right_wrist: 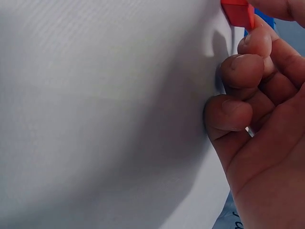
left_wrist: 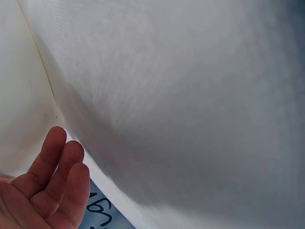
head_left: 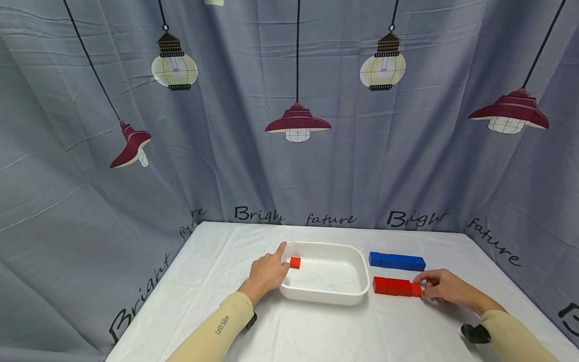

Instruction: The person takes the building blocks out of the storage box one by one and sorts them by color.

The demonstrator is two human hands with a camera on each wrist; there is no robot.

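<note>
A white plastic tray [head_left: 323,297] stands on the table, with one small red block [head_left: 295,262] inside near its left wall. My left hand [head_left: 268,269] holds the tray's left side, the thumb over the rim and the index finger stretched along it toward the back corner. Three of its fingers [left_wrist: 66,167] show close by the tray's outer wall in the left wrist view. To the right of the tray lies a row of red blocks [head_left: 392,286]. My right hand [head_left: 450,287] pinches the right end block [right_wrist: 239,13] between thumb and index finger; its other fingers curl inward.
Behind the red row lies a row of blue blocks [head_left: 397,261], right of the tray. A white cloth [head_left: 316,332] covers the table. Grey-blue curtain [head_left: 253,166] with printed lamps hangs at the back and on both sides.
</note>
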